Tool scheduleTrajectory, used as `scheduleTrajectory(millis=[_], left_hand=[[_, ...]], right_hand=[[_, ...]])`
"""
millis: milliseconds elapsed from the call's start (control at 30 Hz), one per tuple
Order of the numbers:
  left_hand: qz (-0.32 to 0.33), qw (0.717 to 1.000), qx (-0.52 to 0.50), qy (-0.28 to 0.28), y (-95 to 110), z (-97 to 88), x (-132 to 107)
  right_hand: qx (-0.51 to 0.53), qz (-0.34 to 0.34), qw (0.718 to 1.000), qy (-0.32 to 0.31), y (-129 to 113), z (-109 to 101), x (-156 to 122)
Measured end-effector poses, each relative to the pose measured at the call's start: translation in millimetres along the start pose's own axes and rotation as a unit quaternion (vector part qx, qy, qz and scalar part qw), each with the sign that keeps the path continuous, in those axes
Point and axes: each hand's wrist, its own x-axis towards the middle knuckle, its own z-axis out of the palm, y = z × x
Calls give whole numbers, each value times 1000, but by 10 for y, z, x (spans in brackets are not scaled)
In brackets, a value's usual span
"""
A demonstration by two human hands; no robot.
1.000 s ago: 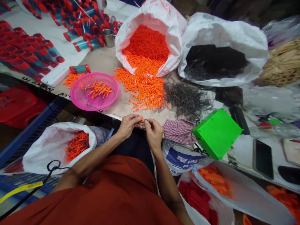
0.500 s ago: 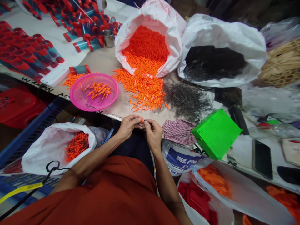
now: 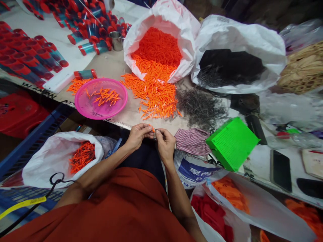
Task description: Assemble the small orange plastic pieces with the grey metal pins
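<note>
My left hand (image 3: 137, 135) pinches a small orange plastic piece (image 3: 152, 128) at the table's front edge. Close against it, my right hand (image 3: 165, 142) is closed too, its fingertips pinched on something small and dark that I cannot make out. Just beyond the hands, loose orange plastic pieces (image 3: 161, 97) spill from a white sack (image 3: 190, 20). Beside them lies a heap of thin dark pieces (image 3: 202, 109), before a second white sack (image 3: 275, 43) with dark contents. To the left, a pink basket (image 3: 82, 109) holds some orange pieces.
A checkered cloth (image 3: 190, 141) and an upturned green basket (image 3: 233, 144) lie right of my hands. Phone-like slabs (image 3: 280, 170) rest farther right. Red-capped tubes (image 3: 30, 57) and a metal cup (image 3: 116, 41) stand at the back left. Below the edge sits an open white sack (image 3: 42, 161).
Almost nothing differs. Both hands stay pinched together in the same place, and the view has shifted very slightly.
</note>
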Motion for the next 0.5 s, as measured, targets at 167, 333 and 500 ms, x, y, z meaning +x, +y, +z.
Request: scheduleTrajectory(millis=[167,333,500], left_hand=[[-3,1000,3,3,9,4,-13],[5,1000,0,2,2,6,-17],[-2,1000,-9,-1,-13,-9,-8]], right_hand=[[-1,3,1000,-2,11,4,2],[5,13,1000,-3,20,12,-3],[27,27,999,-5,13,13,-6]])
